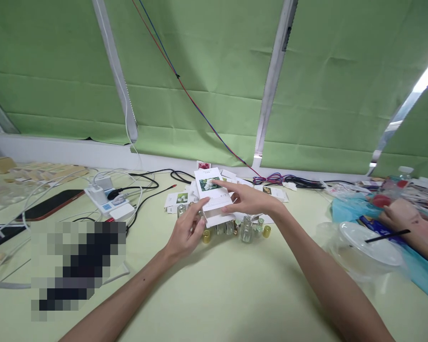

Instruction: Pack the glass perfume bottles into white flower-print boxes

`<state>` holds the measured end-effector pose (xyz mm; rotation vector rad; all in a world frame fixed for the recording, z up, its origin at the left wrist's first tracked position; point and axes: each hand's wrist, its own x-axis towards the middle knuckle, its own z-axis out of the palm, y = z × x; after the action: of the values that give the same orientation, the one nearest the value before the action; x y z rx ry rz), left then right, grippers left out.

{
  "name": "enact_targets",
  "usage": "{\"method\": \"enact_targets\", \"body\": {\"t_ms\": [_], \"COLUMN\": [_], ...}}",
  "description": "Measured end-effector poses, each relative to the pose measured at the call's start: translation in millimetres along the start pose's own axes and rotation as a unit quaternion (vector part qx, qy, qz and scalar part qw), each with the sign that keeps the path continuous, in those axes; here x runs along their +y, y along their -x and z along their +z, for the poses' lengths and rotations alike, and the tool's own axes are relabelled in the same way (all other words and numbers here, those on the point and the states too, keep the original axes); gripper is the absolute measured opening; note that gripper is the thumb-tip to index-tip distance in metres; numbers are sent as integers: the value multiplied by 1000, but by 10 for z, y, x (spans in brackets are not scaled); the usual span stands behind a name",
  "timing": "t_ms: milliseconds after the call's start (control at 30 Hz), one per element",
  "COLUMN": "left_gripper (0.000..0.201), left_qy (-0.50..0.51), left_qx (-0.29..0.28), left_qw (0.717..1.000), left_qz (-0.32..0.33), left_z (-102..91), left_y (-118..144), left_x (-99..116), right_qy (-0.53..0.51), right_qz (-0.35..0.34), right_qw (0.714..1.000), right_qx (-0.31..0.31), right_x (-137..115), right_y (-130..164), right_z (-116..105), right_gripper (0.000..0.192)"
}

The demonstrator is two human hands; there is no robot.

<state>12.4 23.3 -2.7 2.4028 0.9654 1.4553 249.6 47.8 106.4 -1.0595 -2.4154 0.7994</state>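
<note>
A white carton (207,175) printed with a white flower on green leaves is tilted up between my two hands, its lower end open. My left hand (186,233) grips its lower left edge between thumb and fingers. From the right, my right hand (251,198) holds it, one finger lying across the flower picture and the thumb near the open end. Small clear glass bottles (247,232) stand just below and behind the carton. A gold cap (206,236) lies near my left fingers, and another gold cap (267,231) sits right of the bottles.
More flat white cartons (176,200) lie behind. To the left are a power strip (110,202), tangled cables and a phone (52,205). On the right stand a lidded plastic bowl (367,244) and a bottle (403,178), beside another person's arm (399,213).
</note>
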Motion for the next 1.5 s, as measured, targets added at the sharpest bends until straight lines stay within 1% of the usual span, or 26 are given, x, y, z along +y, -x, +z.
{"method": "enact_targets", "body": {"t_ms": [167,333,533,700,867,1100,1300,1500], "left_gripper": [45,46,49,50,49,48,46,42], "left_qy": [0,-9,-1,12,15,15,5,1], "left_qx": [-5,-6,-12,-13,-18,-13,-10,3], "left_qw": [1000,1000,1000,999,999,998,998,998], "left_qz": [-9,-15,-24,-30,-47,-67,-67,-58], "left_z": [3,-7,-7,4,6,33,38,28], "left_y": [-2,-11,-8,-3,-2,9,9,-11], "left_x": [14,25,14,-2,-8,-10,1,32], "right_qy": [4,-6,-22,-15,-16,-25,-21,-15], "right_qz": [4,-7,-7,3,6,23,18,47], "right_qw": [1000,1000,999,999,999,999,999,997], "right_qx": [-9,-12,-29,-36,-44,-41,-38,-54], "right_x": [4,12,30,-13,-54,-18,3,-14], "right_y": [0,4,-3,-1,5,-9,-20,-15], "right_z": [-3,1,10,26,39,64,72,59], "right_gripper": [88,90,101,110,112,118,120,121]}}
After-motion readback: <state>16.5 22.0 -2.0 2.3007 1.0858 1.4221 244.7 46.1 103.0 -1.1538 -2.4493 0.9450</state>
